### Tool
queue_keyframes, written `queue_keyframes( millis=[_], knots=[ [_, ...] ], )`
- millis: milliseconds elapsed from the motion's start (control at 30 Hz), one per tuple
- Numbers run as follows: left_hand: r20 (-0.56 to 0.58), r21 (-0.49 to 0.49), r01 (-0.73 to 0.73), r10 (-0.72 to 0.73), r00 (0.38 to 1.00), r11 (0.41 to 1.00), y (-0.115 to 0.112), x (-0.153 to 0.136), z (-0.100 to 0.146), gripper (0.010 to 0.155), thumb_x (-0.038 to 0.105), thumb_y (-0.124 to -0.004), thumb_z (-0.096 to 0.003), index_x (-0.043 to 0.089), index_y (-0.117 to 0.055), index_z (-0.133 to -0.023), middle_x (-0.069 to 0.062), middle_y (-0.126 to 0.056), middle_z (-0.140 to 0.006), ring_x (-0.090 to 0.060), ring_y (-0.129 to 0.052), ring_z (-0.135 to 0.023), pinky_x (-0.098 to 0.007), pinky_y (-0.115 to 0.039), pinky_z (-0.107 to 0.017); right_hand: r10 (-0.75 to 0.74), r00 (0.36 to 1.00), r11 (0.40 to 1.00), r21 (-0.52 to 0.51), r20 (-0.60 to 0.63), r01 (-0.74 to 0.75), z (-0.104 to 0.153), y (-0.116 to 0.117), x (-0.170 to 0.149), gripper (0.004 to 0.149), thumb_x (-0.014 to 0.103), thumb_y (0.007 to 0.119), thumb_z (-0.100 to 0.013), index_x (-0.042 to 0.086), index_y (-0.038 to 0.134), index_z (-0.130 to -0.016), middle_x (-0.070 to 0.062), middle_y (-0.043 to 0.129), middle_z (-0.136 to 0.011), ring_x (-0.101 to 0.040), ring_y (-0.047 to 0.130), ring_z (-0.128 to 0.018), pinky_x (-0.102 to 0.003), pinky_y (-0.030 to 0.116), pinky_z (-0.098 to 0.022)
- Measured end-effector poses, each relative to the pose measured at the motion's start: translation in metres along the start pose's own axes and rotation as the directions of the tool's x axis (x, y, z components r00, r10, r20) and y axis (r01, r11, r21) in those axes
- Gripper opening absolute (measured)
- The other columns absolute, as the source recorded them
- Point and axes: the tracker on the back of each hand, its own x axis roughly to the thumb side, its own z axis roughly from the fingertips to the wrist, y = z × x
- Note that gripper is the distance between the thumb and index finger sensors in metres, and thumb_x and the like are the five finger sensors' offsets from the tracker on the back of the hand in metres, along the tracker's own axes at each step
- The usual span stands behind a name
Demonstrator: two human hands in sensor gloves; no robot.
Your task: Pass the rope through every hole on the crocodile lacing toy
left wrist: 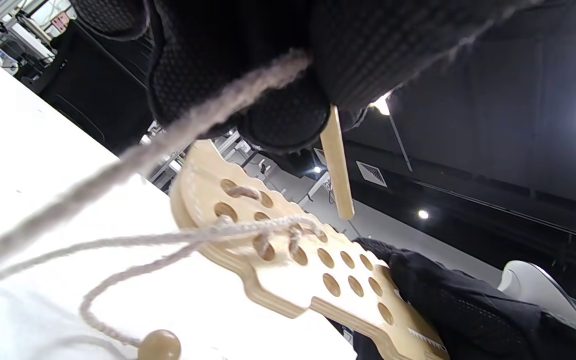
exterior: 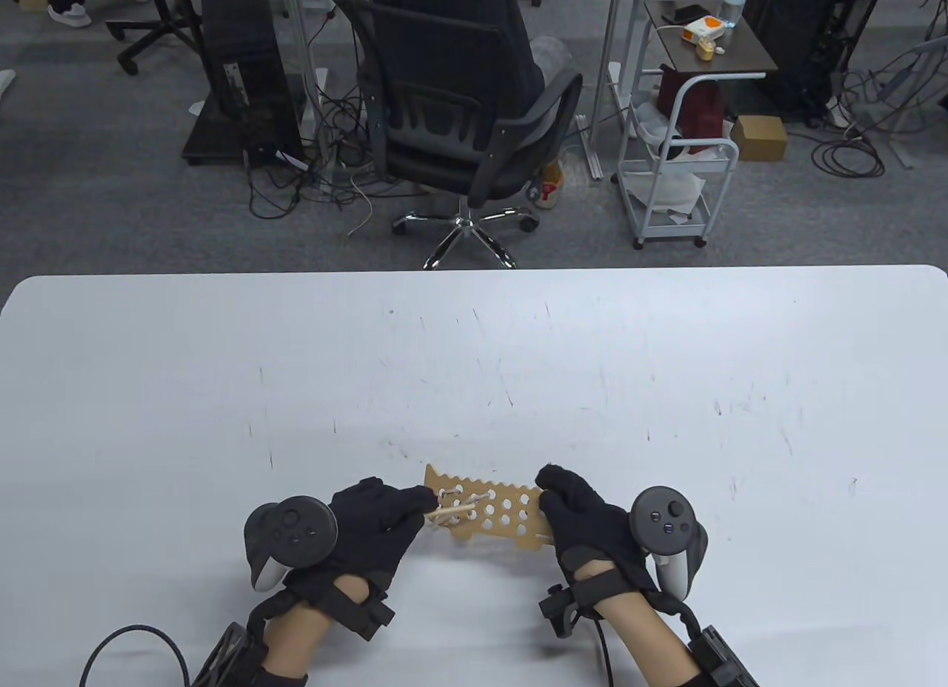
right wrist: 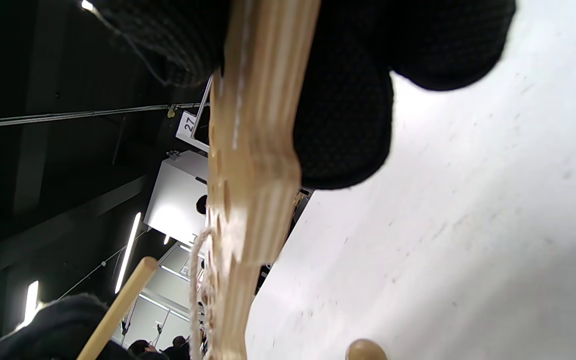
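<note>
While right hand (exterior: 585,520) grips crocodile board (exterior: 495,511) tail end, left hand (exterior: 370,524) pinches wooden needle (left wrist: 337,162); few holes laced; next: aim needle at nearest free hole, pull rope (left wrist: 133,160) taut.

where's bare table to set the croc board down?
Bare: the whole far half of the table, plus both side stretches outside the left hand and right hand. Crowded: near centre, where both hands hold the crocodile board, with rope and bead beneath.
</note>
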Motion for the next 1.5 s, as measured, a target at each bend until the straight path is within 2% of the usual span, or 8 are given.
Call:
queue_keyframes(
  millis=[300,600,800,933,1033,1100,1200,1500],
  knots=[
    [0.037,-0.034,0.111,-0.109,0.993,0.993,-0.007,0.011,-0.001,0.041,0.037,-0.091,-0.0437,0.025,-0.094,-0.083,-0.003,-0.105,-0.065,-0.029,-0.098,-0.062,-0.057,-0.061,-0.072,-0.003,1.000,1.000,0.028,0.020,0.002,0.004,0.006,0.004,0.050,0.031,0.077,-0.047,0.009,0.070,-0.091,-0.011,0.096,-0.069,-0.028,0.103,-0.042,-0.048,0.076,-0.042],
    [0.050,-0.033,0.003,-0.001,0.999,0.999,-0.008,0.015,0.001,0.044,0.037,-0.090,-0.0420,0.025,-0.092,-0.085,-0.002,-0.105,-0.066,-0.028,-0.098,-0.063,-0.058,-0.060,-0.072,-0.012,0.999,0.999,0.044,0.040,0.010,0.008,0.009,0.009,0.050,0.031,0.077,-0.047,0.009,0.070,-0.091,-0.012,0.096,-0.070,-0.028,0.103,-0.043,-0.048,0.076,-0.042],
    [0.047,-0.040,0.019,-0.017,0.999,0.999,-0.010,0.016,0.001,0.046,0.035,-0.084,-0.0411,0.024,-0.092,-0.085,-0.002,-0.103,-0.069,-0.029,-0.096,-0.068,-0.058,-0.058,-0.073,-0.028,0.998,0.998,0.062,0.057,0.025,0.009,0.011,0.009,0.051,0.031,0.078,-0.046,0.009,0.070,-0.091,-0.012,0.096,-0.070,-0.028,0.103,-0.043,-0.048,0.076,-0.042],
    [0.036,-0.030,0.039,-0.038,0.999,0.999,-0.011,0.017,0.002,0.046,0.036,-0.084,-0.0413,0.025,-0.091,-0.085,-0.001,-0.103,-0.070,-0.028,-0.095,-0.070,-0.057,-0.057,-0.073,-0.035,0.996,0.996,0.089,0.077,0.028,0.010,0.015,0.012,0.051,0.031,0.079,-0.046,0.009,0.070,-0.091,-0.013,0.096,-0.071,-0.029,0.104,-0.044,-0.048,0.077,-0.042],
    [0.022,0.022,0.137,-0.138,0.990,0.990,-0.008,0.019,0.003,0.043,0.040,-0.085,-0.0413,0.034,-0.093,-0.084,-0.001,-0.089,-0.080,-0.029,-0.079,-0.076,-0.055,-0.053,-0.074,-0.036,0.995,0.995,0.099,0.088,0.027,0.012,0.016,0.014,0.052,0.031,0.080,-0.045,0.009,0.070,-0.091,-0.013,0.096,-0.071,-0.029,0.104,-0.045,-0.048,0.077,-0.042],
    [0.010,-0.002,0.171,-0.171,0.985,0.985,-0.007,0.019,0.003,0.043,0.042,-0.085,-0.0426,0.037,-0.090,-0.086,-0.004,-0.076,-0.093,-0.030,-0.068,-0.084,-0.056,-0.045,-0.077,-0.032,0.994,0.994,0.112,0.102,0.021,0.012,0.017,0.015,0.052,0.031,0.081,-0.045,0.009,0.070,-0.091,-0.014,0.095,-0.072,-0.029,0.104,-0.046,-0.048,0.077,-0.042],
    [0.006,-0.040,0.152,-0.152,0.988,0.988,-0.010,0.017,0.003,0.055,0.046,-0.087,-0.0426,0.043,-0.077,-0.096,-0.006,-0.058,-0.108,-0.034,-0.052,-0.099,-0.058,-0.038,-0.078,-0.046,0.992,0.991,0.133,0.116,0.030,0.013,0.020,0.016,0.052,0.031,0.081,-0.045,0.009,0.070,-0.091,-0.013,0.095,-0.072,-0.029,0.104,-0.046,-0.048,0.077,-0.042],
    [-0.027,-0.127,0.169,-0.174,0.984,0.977,-0.021,0.012,0.000,0.069,0.052,-0.089,-0.0421,0.044,-0.061,-0.105,-0.006,-0.035,-0.118,-0.037,-0.023,-0.110,-0.062,-0.026,-0.079,-0.064,0.986,0.983,0.180,0.154,0.036,0.017,0.026,0.023,0.053,0.030,0.083,-0.045,0.009,0.070,-0.091,-0.013,0.095,-0.072,-0.030,0.104,-0.047,-0.048,0.077,-0.042]
  ],
)
